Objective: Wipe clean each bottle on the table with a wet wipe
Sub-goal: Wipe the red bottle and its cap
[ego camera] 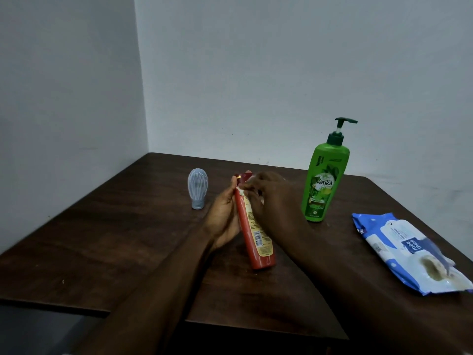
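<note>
My left hand [223, 219] grips a red bottle [256, 242] from its left side and holds it tilted over the middle of the table. At the bottle's upper part my right hand [271, 198] pinches a white wet wipe [242, 192], mostly hidden under its fingers. A tall green pump bottle [323, 183] stands upright to the right of my hands. To the left a small grey-blue bottle [197, 188] stands on its cap.
A blue and white wet wipe pack [409, 249] lies near the right edge of the dark wooden table [115, 239]. The table sits in a corner, with pale walls at the back and the left. Its front edge has a step near my left forearm.
</note>
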`<state>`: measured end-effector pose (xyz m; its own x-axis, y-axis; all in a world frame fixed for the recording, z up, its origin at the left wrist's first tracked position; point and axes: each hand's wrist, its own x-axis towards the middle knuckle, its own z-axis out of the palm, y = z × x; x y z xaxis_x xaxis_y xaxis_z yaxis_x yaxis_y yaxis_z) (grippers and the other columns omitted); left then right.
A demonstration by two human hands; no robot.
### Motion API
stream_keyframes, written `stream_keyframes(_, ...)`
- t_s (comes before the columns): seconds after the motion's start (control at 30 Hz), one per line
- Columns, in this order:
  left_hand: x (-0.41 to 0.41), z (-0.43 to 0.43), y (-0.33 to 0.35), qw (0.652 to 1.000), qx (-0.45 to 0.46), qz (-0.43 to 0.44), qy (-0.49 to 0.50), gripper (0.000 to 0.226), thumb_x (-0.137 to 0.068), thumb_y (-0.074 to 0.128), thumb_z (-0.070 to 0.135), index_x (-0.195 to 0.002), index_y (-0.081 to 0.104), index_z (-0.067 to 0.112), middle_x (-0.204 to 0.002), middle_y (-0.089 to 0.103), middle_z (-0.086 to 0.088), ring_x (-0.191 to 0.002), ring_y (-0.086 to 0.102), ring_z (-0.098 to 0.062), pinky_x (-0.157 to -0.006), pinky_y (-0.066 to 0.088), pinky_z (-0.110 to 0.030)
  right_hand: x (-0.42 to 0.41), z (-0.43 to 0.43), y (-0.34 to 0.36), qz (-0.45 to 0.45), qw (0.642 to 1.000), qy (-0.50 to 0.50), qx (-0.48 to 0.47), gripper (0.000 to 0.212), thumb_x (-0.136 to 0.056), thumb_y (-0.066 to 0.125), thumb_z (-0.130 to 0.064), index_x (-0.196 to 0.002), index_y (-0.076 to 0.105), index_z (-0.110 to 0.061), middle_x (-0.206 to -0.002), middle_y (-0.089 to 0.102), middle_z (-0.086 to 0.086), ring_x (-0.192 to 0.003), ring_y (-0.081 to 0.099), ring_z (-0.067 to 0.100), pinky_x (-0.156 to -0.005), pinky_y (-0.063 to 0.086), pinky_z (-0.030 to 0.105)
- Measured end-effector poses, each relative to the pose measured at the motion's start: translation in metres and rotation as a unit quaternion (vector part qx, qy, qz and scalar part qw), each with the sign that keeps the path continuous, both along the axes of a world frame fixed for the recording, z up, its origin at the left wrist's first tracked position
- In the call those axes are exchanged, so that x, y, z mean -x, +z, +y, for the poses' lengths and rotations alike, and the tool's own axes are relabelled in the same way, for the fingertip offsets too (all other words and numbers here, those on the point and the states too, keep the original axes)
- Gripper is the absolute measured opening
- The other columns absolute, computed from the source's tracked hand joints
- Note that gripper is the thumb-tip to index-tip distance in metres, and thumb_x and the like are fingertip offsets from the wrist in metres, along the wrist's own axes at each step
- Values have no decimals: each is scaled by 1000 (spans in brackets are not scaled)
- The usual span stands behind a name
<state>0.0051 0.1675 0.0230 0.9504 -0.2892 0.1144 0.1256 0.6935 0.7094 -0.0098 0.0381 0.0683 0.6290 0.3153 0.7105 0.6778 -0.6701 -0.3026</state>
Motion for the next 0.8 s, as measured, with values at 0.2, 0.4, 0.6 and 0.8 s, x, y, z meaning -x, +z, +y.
stream_keyframes(0.2,4,0,3,997,69,8,-23,69,-101,29,62,-119,65,5,-108,74,-18,-100,73,-26,-79,61,-35,7,11,-1,-17,996,32,81,16,-85,66,-1,-94,77,-6,-100,67,7,-97,59,18,-84,38,21)
stream_keyframes(0.4,2,0,2,998,49,-11,-29,78,-98,25,68,-138,51,6,-129,65,-22,-119,65,-31,-96,55,-43,1,1,1,6,998,35,45,17,-88,67,-10,-100,78,-14,-106,67,2,-102,57,12,-86,34,18)
stream_keyframes(0.6,-2,2,-4,1000,-15,-5,-21,70,-101,22,61,-135,59,11,-133,63,-19,-121,61,-29,-102,50,-46,-11,-21,1,94,992,-14,-81,13,-88,71,-16,-98,76,-22,-96,69,-5,-83,64,6,-77,58,35)
stream_keyframes(0.8,-2,0,-4,999,-29,-1,-25,60,-103,29,50,-117,76,15,-120,69,-14,-113,65,-24,-101,51,-43,-13,-24,0,152,978,-16,-144,13,-87,72,-16,-94,75,-27,-90,71,-11,-82,66,3,-74,59,33)
